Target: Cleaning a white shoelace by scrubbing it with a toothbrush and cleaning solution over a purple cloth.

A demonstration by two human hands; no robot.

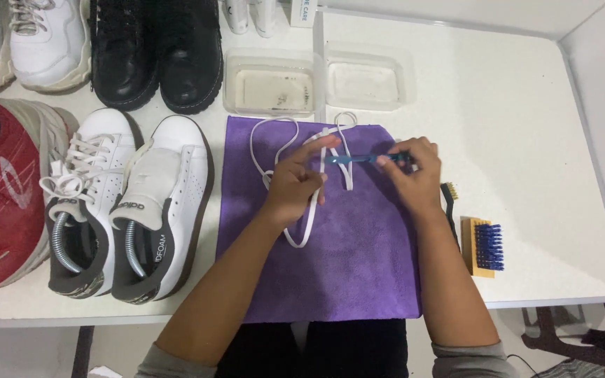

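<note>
A single head-worn camera looks steeply down onto the white counter (526,140) from close above. It faces away from the wearer, whose forearms enter from the bottom edge.

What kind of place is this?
Probably a shoe-cleaning table: pairs of shoes lined up, a purple cloth with a white lace on it, and a scrubbing brush nearby.

Shoes, trays and a brush around the work spot

White sneakers (124,203), black boots (155,52) and a red shoe (1,189) stand left; two clear trays (316,80) behind; a blue-bristled wooden brush (483,246) lies right.
</note>
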